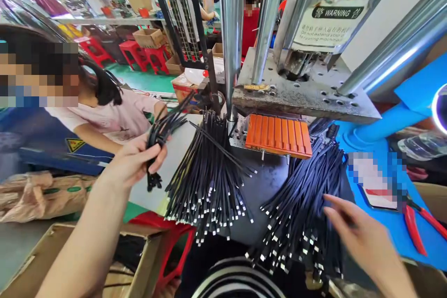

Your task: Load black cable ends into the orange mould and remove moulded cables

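Note:
My left hand (141, 158) is closed around a small bundle of black cables (164, 128), raised to the left of the machine. The bundle's ends stick out above and below my fingers. My right hand (352, 226), slightly blurred, hovers at the right edge of a large heap of black cables (300, 209) with small white tips. Its fingers are apart and no cable shows in them; whether they touch the heap I cannot tell. A second fanned heap of such cables (209, 177) lies between my hands, its white tips toward me.
An orange grooved block (278, 136) sits under the press's thick metal plate (303, 86), among upright steel rods. Right, on a blue surface, are a phone (379, 181) and red-handled pliers (415, 233). A co-worker (115, 111) sits at left. A cardboard box (45, 251) stands lower left.

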Available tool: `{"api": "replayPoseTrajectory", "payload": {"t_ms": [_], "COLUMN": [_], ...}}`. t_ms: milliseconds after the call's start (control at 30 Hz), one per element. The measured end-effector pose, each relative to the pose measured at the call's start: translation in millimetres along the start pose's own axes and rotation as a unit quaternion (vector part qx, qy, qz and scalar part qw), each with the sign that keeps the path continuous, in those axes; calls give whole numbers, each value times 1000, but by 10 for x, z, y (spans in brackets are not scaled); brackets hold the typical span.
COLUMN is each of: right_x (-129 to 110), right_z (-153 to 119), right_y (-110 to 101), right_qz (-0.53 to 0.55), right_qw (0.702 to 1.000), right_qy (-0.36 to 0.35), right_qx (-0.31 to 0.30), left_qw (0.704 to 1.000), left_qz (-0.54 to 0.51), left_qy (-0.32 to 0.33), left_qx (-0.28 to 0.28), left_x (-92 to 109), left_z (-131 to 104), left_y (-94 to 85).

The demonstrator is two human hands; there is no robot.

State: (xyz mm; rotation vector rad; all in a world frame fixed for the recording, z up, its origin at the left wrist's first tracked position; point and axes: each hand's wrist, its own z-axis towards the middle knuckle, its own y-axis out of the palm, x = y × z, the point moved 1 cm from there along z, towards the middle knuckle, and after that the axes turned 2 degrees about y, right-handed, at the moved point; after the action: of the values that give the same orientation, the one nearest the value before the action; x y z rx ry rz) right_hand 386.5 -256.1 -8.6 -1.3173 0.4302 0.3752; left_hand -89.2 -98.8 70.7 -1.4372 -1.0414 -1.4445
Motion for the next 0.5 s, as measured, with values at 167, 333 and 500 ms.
{"api": "replayPoseTrajectory", "payload": {"t_ms": [167, 333, 500], "right_x": [-1347, -1809, -1799], "right_z": [989, 1551, 1632], "right_y": [932, 1534, 1543], "right_qz": [15, -89, -56], "right_qw": [953, 955, 958], "right_qy": [-241, -184, -132], "right_qx": [-181, -217, -250], "left_qw": [819, 657, 602], "left_qz": [546, 708, 753], "left_qy": [-101, -166, -177], "left_qx": [147, 199, 197], "left_x": [-271, -729, -886], "left_z": [277, 282, 234], "left_y": [-507, -421, -265]}}
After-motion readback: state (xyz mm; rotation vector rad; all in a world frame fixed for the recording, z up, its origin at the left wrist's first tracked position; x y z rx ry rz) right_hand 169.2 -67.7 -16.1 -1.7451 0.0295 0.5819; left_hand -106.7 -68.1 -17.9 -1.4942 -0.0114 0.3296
